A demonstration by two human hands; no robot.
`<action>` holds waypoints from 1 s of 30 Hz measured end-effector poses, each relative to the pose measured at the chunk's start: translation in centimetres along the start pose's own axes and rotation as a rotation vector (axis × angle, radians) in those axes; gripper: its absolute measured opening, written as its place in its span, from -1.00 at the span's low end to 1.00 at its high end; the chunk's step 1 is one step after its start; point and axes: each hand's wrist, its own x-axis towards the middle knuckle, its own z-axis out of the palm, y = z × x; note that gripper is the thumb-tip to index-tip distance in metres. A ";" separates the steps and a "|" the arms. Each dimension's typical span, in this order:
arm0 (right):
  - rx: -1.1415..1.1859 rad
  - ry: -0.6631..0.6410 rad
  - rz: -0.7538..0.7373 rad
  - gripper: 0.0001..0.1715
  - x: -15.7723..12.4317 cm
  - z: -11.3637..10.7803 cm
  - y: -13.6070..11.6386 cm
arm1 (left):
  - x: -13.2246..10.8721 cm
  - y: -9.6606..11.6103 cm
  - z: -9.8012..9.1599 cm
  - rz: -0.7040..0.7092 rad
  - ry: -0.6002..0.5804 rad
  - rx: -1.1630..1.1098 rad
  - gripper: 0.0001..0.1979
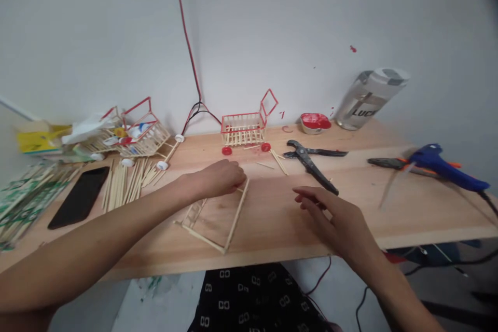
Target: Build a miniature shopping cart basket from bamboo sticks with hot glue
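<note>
My left hand [221, 177] is closed at the far end of a small frame of thin wooden sticks [237, 215]. Its fingers are curled down and partly hidden behind the hand. The frame's near corner points toward the table's front edge. Off to the right, my right hand [338, 218] hovers over the table with fingers loosely stretched and nothing in them. Beyond that hand lie black-handled pliers [311, 163]. A miniature shopping cart of sticks [243, 132], with red trim and red wheels, stands by the wall.
Two more stick carts [143, 137] stand at the left, near loose sticks [124, 184], a black phone [80, 197] and green-white wrapped sticks [27, 199]. A red paint dish [316, 123], a clear bottle [368, 98], pliers [385, 163] and a blue glue gun [443, 166] are at the right.
</note>
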 end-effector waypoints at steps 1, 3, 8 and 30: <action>0.018 -0.022 -0.006 -0.69 0.0 0.6 -0.4 | 0.1 0.1 0.2 0.005 -0.001 0.027 -0.91; 0.053 -0.051 -0.031 -0.69 0.1 1.6 -1.3 | 0.0 0.2 0.4 0.003 -0.002 0.078 -0.91; 0.123 -0.100 -0.081 -0.70 0.6 2.9 -3.1 | -0.8 0.1 0.3 -0.046 -0.004 0.092 -0.91; 0.376 -0.253 0.077 -0.70 2.6 6.7 -7.2 | -5.0 0.9 -6.2 -0.305 -0.109 -0.070 -0.87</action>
